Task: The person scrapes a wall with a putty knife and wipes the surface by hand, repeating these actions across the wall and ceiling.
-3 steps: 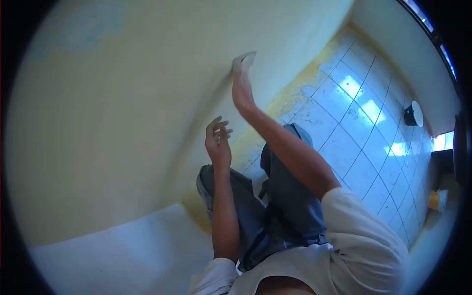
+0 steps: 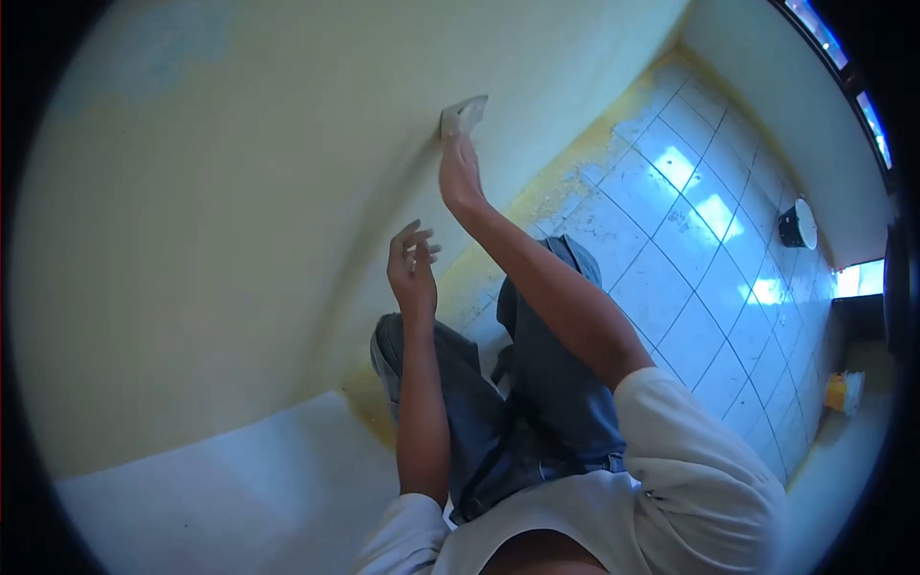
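My right hand presses against the yellowish wall. Under its dust-whitened fingers is a thin, flat, pale sheet that looks like sandpaper, with a dark edge showing at its left. Lower and to the left, my left hand is held up near the wall. Its fingers are loosely bent and apart, with nothing between them, and their tips look dusty.
My bent knees are close to the wall. White floor tiles reach to the right, with crumbs and dust along the wall's foot. A dark bucket with a white rim and a yellow-and-white container stand farther right. A white surface lies at lower left.
My right hand has slid slightly left along the wall, and more of the sheet's dark edge shows. The left hand and knees also appear slightly farther left, as the view shifts.
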`<control>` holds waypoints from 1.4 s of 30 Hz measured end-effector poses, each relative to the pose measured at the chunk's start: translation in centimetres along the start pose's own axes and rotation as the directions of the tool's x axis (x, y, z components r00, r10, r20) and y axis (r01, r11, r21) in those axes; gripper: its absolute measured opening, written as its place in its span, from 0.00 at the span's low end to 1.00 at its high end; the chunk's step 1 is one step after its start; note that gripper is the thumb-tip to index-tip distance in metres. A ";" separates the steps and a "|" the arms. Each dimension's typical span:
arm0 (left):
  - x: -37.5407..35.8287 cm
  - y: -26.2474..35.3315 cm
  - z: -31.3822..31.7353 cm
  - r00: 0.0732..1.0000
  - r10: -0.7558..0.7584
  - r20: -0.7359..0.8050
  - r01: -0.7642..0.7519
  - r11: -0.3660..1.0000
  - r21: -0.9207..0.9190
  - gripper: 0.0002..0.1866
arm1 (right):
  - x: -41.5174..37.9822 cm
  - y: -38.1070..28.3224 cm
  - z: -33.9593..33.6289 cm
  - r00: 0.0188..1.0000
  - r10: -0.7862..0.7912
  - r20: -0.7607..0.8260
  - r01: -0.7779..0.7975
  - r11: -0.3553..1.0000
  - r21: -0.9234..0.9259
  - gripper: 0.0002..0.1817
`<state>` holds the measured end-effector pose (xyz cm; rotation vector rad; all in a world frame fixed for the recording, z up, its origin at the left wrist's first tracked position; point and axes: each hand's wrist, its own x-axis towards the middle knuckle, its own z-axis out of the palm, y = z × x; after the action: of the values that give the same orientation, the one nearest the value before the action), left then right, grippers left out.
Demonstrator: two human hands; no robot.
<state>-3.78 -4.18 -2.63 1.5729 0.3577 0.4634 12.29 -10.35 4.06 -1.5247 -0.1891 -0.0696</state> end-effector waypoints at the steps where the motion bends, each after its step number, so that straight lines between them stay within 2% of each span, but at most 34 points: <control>1: -1.5 0.1 -0.8 1.000 -0.022 0.012 0.022 0.999 0.029 0.18 | -1.8 0.1 0.8 0.996 0.082 -0.039 -0.083 0.997 -0.002 0.46; 2: -1.6 0.3 -1.9 1.000 -0.012 0.024 0.010 0.998 0.063 0.18 | -2.8 -0.2 1.9 0.987 0.139 -0.077 -0.138 0.990 0.015 0.46; 5: -2.3 2.0 -2.4 0.999 -0.035 0.035 0.031 0.994 0.107 0.17 | -4.2 0.6 3.0 0.985 0.076 -0.157 -0.060 0.993 0.106 0.45; 8: -1.0 2.1 -3.0 0.999 -0.032 0.031 0.029 0.995 0.099 0.17 | 0.0 4.6 2.8 0.996 0.067 -0.058 -0.061 0.993 0.102 0.45; 10: -0.4 1.4 -3.5 0.999 -0.039 0.028 0.036 0.995 0.092 0.17 | 1.0 0.1 0.2 0.965 0.248 -0.088 -0.228 0.955 0.191 0.45; 12: -0.4 0.8 -4.2 0.999 -0.026 0.019 0.024 0.995 0.099 0.18 | 1.9 0.9 0.1 0.968 0.245 -0.050 -0.225 0.939 0.261 0.46; 13: 0.2 0.8 -3.7 1.000 -0.011 0.017 0.010 0.996 0.088 0.18 | 2.7 5.6 1.2 0.990 0.143 -0.006 -0.136 0.949 0.285 0.47; 15: 1.4 0.4 -3.1 1.000 0.005 0.018 -0.006 0.998 0.064 0.18 | 0.1 2.1 2.2 0.997 -0.074 -0.020 0.075 0.995 0.060 0.47; 19: 0.5 1.0 -1.8 0.998 0.009 0.064 -0.014 0.997 0.072 0.18 | 4.2 3.8 3.6 0.964 -0.023 -0.264 0.044 0.996 0.074 0.51; 22: 0.6 2.2 -2.7 0.998 0.024 0.061 -0.031 0.991 0.127 0.18 | 1.2 0.7 2.3 0.992 -0.064 -0.107 0.089 0.965 0.248 0.53; 23: 0.9 1.9 -3.2 0.998 0.022 0.051 -0.028 0.993 0.117 0.18 | 0.2 0.6 2.0 0.999 0.033 -0.024 -0.029 0.990 0.135 0.52; 26: 0.4 0.7 -3.4 0.999 -0.015 0.029 0.012 0.993 0.118 0.18 | 1.4 1.5 1.7 0.996 -0.026 -0.087 0.036 0.993 0.115 0.50; 29: 0.3 1.4 -3.7 1.000 0.009 0.025 -0.013 0.987 0.163 0.18 | 0.9 -0.2 2.3 0.986 -0.076 -0.149 0.100 0.982 0.163 0.50; 32: 0.8 2.3 -2.5 0.999 0.028 0.025 -0.031 0.990 0.135 0.17 | -1.4 0.1 2.9 0.999 -0.033 0.026 0.031 0.997 0.064 0.50; 33: 1.0 1.6 -2.5 0.999 0.024 0.035 -0.028 0.992 0.124 0.17 | -0.4 0.7 3.0 0.994 -0.107 -0.039 0.109 0.992 0.062 0.51; 35: 0.5 1.5 -2.8 0.999 0.019 0.050 -0.025 0.991 0.132 0.16 | 2.0 3.0 1.7 0.997 0.061 0.050 -0.069 0.982 0.175 0.51; 37: 0.2 2.6 -2.5 0.998 0.027 0.056 -0.035 0.988 0.151 0.16 | 3.5 2.6 0.8 0.967 0.204 0.152 -0.240 0.928 0.284 0.52; 39: 0.9 2.2 -2.8 0.998 0.043 0.042 -0.048 0.989 0.142 0.16 | -0.8 1.0 2.8 1.000 -0.005 0.023 0.004 0.999 0.047 0.51; 40: 0.9 1.7 -2.9 0.999 0.039 0.032 -0.043 0.990 0.133 0.16 | -2.8 0.1 3.9 0.994 -0.112 -0.018 0.110 0.990 -0.092 0.51; 41: 1.0 1.4 -2.8 1.000 0.005 0.026 -0.008 0.992 0.128 0.15 | -2.0 0.7 4.7 0.978 -0.142 -0.153 0.136 0.990 -0.047 0.52; 42: 0.7 1.2 -2.7 1.000 0.003 0.028 -0.006 0.992 0.122 0.15 | -0.8 1.1 4.3 0.993 -0.061 -0.098 0.059 0.998 -0.025 0.50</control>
<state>-4.59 -1.56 -1.28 1.6978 0.3669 0.4289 11.31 -6.12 2.96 -1.5339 -0.1557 -0.1946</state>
